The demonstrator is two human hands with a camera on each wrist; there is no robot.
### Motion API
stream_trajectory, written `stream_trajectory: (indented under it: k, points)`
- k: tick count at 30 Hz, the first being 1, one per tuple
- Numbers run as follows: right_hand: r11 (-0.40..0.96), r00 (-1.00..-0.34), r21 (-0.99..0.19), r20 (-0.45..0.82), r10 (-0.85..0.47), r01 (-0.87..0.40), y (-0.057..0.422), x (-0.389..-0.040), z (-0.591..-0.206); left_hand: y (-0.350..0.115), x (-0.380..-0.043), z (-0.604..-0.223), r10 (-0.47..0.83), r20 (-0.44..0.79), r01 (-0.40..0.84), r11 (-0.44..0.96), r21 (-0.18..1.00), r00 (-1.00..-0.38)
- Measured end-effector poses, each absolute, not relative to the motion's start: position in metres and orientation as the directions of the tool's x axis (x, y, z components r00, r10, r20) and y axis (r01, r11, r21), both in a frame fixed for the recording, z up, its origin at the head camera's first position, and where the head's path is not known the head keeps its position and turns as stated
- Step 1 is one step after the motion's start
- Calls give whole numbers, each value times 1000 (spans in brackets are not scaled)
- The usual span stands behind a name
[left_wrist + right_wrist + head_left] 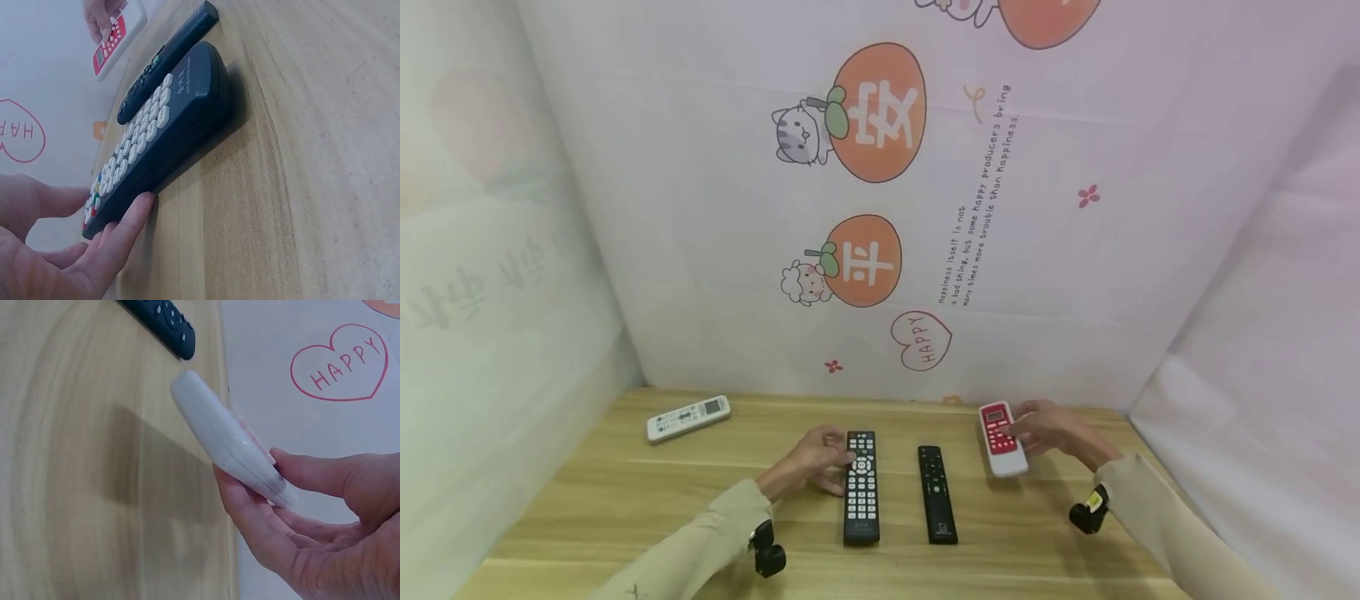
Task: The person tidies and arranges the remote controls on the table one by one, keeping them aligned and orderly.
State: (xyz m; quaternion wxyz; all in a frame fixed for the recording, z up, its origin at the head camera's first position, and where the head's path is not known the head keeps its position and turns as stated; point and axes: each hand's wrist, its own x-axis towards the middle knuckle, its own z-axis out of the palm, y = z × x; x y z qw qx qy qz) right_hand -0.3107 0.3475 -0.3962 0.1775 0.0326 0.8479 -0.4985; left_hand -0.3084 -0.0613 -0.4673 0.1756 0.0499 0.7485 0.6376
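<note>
My right hand (1051, 429) holds a white remote control with a red button panel (1001, 440), thumb on the front and fingers behind. In the right wrist view this remote (222, 434) shows edge-on, tilted above the table with its shadow beneath. At its far end, a black remote control with white buttons (861, 492) is pinched by my left hand (815, 460). The left wrist view shows the thumb (65, 201) at that end's top and the fingers (128, 234) along its side and underside. A slimmer black remote control (937, 496) lies between the two hands.
A white remote control (688, 418) with a small grey screen lies at the table's back left. The wooden table (587, 500) meets a white printed cloth (722, 250) at the back, and more cloth hangs at both sides.
</note>
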Motion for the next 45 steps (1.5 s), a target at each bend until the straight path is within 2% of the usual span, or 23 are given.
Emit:
stream_trajectory:
  k: [8, 18, 32, 45]
  points:
    - [538, -946, -810, -318, -64, 236, 341, -301, -400, -55, -307, -467, 308, -153, -82, 231, 970, -939]
    - [507, -946, -842, -293, -138, 187, 332, -290, -406, -53, -305, -462, 318, -161, -80, 254, 964, -934]
    - [565, -958, -810, -264, -110, 159, 312, -276, -411, -47, -303, -459, 296, -118, -19, 317, 948, -948]
    - [572, -952, -803, -281, -118, 166, 298, -268, -426, -50, -303, -459, 293, -137, -30, 341, 940, -946]
